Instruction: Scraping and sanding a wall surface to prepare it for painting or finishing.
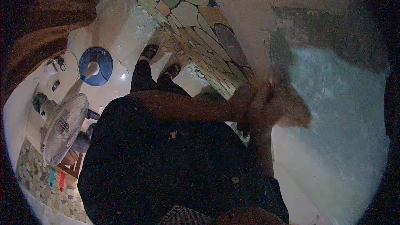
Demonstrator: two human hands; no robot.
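My left forearm crosses in front of my dark shirt, and my left hand point(242, 105) meets my right hand point(265, 110) near the wall. The right forearm rises from below. Motion smears both hands, and the left fingers are mostly hidden. Beyond the right hand, a blurred tan shape point(296, 109) fans out against the wall; it looks held by that hand, but its kind cannot be made out. Behind it is the wall point(341, 100), with a blue-green patch and a darker grey patch above.
A band of mosaic stones point(208, 37) runs along the wall's foot. On the left, a standing fan point(66, 129) rises from its round blue base point(95, 66). Brown draped cloth point(54, 29) hangs at the upper left. My shoes point(171, 71) stand on a pale, smudged floor point(121, 37).
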